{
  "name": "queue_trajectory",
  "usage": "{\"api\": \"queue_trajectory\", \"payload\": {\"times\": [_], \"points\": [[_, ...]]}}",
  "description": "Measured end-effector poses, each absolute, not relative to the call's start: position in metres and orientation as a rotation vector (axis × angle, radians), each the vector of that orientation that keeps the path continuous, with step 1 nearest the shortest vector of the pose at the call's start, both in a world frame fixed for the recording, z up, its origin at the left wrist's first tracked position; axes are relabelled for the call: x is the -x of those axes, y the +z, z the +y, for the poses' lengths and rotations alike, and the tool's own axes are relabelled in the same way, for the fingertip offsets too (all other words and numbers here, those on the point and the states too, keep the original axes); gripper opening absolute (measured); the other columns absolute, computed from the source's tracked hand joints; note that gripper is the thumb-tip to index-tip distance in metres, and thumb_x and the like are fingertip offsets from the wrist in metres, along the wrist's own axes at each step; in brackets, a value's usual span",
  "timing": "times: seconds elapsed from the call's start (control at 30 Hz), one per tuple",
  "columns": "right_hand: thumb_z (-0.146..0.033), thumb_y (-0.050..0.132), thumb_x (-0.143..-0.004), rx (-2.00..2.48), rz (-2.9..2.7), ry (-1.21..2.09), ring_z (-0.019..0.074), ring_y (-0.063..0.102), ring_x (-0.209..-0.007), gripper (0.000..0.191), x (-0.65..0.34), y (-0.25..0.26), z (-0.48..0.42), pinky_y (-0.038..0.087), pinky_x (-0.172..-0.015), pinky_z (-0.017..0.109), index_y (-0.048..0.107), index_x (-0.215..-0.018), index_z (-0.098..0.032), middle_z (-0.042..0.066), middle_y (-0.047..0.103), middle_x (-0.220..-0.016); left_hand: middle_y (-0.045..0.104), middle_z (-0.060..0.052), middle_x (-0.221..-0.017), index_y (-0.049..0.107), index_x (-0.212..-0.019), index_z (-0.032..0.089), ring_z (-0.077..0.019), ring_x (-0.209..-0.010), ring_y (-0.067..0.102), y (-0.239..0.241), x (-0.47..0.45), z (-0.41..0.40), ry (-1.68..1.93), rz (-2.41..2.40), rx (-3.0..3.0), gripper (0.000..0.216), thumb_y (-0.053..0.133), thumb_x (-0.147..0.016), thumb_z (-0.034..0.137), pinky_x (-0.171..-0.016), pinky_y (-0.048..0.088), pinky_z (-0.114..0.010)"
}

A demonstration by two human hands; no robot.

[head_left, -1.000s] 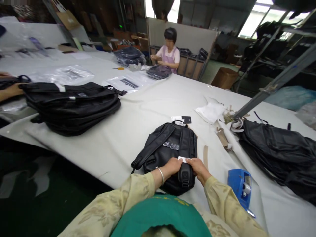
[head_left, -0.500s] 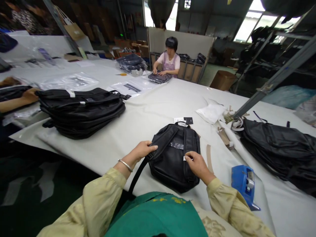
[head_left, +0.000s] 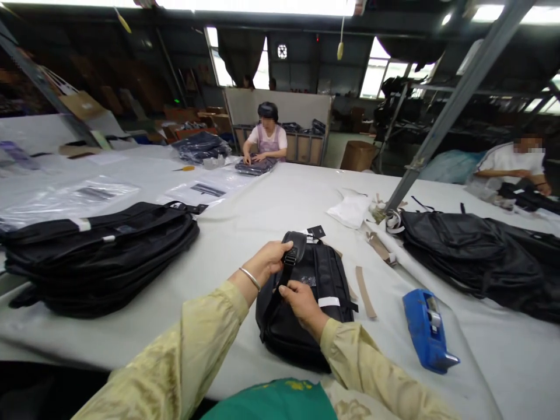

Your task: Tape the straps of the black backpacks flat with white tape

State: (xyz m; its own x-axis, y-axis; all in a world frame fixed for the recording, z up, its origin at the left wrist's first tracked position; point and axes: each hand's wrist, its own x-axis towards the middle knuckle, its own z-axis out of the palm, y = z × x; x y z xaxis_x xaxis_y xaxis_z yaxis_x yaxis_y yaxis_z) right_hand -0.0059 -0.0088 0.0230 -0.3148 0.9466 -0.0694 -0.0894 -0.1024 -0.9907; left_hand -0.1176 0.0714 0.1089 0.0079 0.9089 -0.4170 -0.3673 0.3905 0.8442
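A black backpack [head_left: 289, 344] lies on the table in front of me, its strap side up. My left hand [head_left: 272, 256] is closed around the end of its left padded shoulder strap [head_left: 298, 240], beside a buckle, and holds it raised and folded back. Just below, my right hand [head_left: 301, 300] pinches the black webbing [head_left: 286, 275] that runs from that buckle. A white strip [head_left: 329, 301] is wrapped around the right shoulder strap, with a webbing end sticking out near it. A black hang tag [head_left: 318, 231] lies by the top handle.
Stacked black backpacks lie on the left [head_left: 100, 256] and right [head_left: 472, 251]. A blue tape dispenser [head_left: 426, 329] stands right of my bag, near a brown paper strip [head_left: 364, 291]. A metal post [head_left: 437, 128] rises beyond. Two co-workers handle goods across the table.
My right hand has left the right strap, where a white strip now sits, and moved left to the other strap's webbing. My left hand has lifted that strap. The view has shifted right and up.
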Motion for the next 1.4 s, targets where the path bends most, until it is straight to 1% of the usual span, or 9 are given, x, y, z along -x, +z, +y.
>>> {"api": "queue_trajectory", "payload": {"times": [0.13,0.33,0.43,0.57,0.73,0.93,1.1,1.3,1.4], "points": [[-0.043,0.063,-0.072,1.2,-1.192,1.415,0.012,0.044,-0.054,0.033,0.018,0.022,0.001,0.035,-0.052,0.025,0.052,-0.054,-0.017,-0.001,0.05,-0.054,0.061,-0.003,-0.057,0.059,-0.071,0.012,-0.0135,-0.049,0.056,0.099,0.128,0.072,1.121,1.172,-0.612,0.012,0.065,-0.081,0.016,-0.051,0.048,-0.026],[-0.039,0.06,-0.074,1.151,-1.358,1.324,0.0128,0.044,-0.056,0.024,0.03,0.03,0.01,0.035,-0.055,0.025,0.06,-0.063,-0.018,-0.001,0.05,-0.057,0.06,-0.001,-0.057,0.058,-0.074,0.013,-0.0126,-0.048,0.055,0.093,0.141,0.075,1.191,1.188,-0.633,0.018,0.068,-0.08,0.027,-0.049,0.045,-0.024],[-0.043,0.059,-0.073,1.143,-1.311,1.399,0.0135,0.041,-0.054,0.028,0.035,0.026,0.011,0.034,-0.053,0.026,0.053,-0.06,-0.019,-0.001,0.047,-0.056,0.062,-0.003,-0.059,0.059,-0.073,0.012,-0.0139,-0.05,0.056,0.093,0.145,0.075,1.167,1.187,-0.659,0.022,0.071,-0.077,0.031,-0.05,0.045,-0.025],[-0.043,0.06,-0.071,1.146,-1.309,1.26,0.014,0.039,-0.055,0.032,0.037,0.028,0.023,0.032,-0.052,0.027,0.045,-0.054,-0.021,-0.001,0.044,-0.054,0.06,-0.002,-0.057,0.06,-0.072,0.012,-0.0135,-0.05,0.054,0.079,0.144,0.074,1.227,1.178,-0.67,0.023,0.072,-0.076,0.032,-0.05,0.042,-0.025],[-0.044,0.058,-0.075,1.048,-1.37,1.242,0.0141,0.043,-0.059,0.031,0.032,0.023,0.022,0.034,-0.056,0.026,0.057,-0.062,-0.017,-0.001,0.05,-0.058,0.06,-0.003,-0.057,0.061,-0.073,0.01,-0.0143,-0.05,0.055,0.065,0.143,0.07,1.293,1.23,-0.647,0.025,0.07,-0.078,0.033,-0.05,0.041,-0.025],[-0.038,0.061,-0.072,1.047,-1.32,1.313,0.0152,0.047,-0.059,0.025,0.023,0.028,0.015,0.036,-0.056,0.027,0.065,-0.063,-0.015,0.001,0.056,-0.058,0.061,-0.005,-0.059,0.061,-0.072,0.01,-0.0157,-0.053,0.057,0.082,0.137,0.054,1.348,1.218,-0.568,0.021,0.07,-0.078,0.028,-0.053,0.046,-0.027],[-0.039,0.061,-0.073,0.957,-1.231,1.392,0.0155,0.053,-0.066,0.026,0.016,0.044,0.007,0.042,-0.063,0.027,0.07,-0.075,-0.015,0.003,0.065,-0.071,0.058,-0.003,-0.054,0.059,-0.068,0.01,-0.014,-0.05,0.054,0.085,0.132,0.045,1.404,1.242,-0.517,0.021,0.07,-0.078,0.025,-0.049,0.043,-0.025],[-0.038,0.066,-0.07,1.067,-1.218,1.344,0.0116,0.045,-0.055,0.025,0.017,0.048,0.003,0.037,-0.054,0.024,0.065,-0.063,-0.014,-0.001,0.057,-0.057,0.056,0.0,-0.055,0.058,-0.07,0.011,-0.0118,-0.049,0.051,0.075,0.131,0.049,1.389,1.194,-0.545,0.03,0.077,-0.07,0.035,-0.048,0.041,-0.024],[-0.038,0.065,-0.073,1.078,-1.204,1.276,0.012,0.048,-0.058,0.026,0.021,0.053,0.009,0.04,-0.057,0.024,0.069,-0.07,-0.013,0.001,0.06,-0.06,0.055,0.001,-0.053,0.058,-0.071,0.011,-0.0105,-0.047,0.049,0.075,0.134,0.056,1.4,1.188,-0.592,0.037,0.08,-0.065,0.041,-0.046,0.037,-0.022]]}}
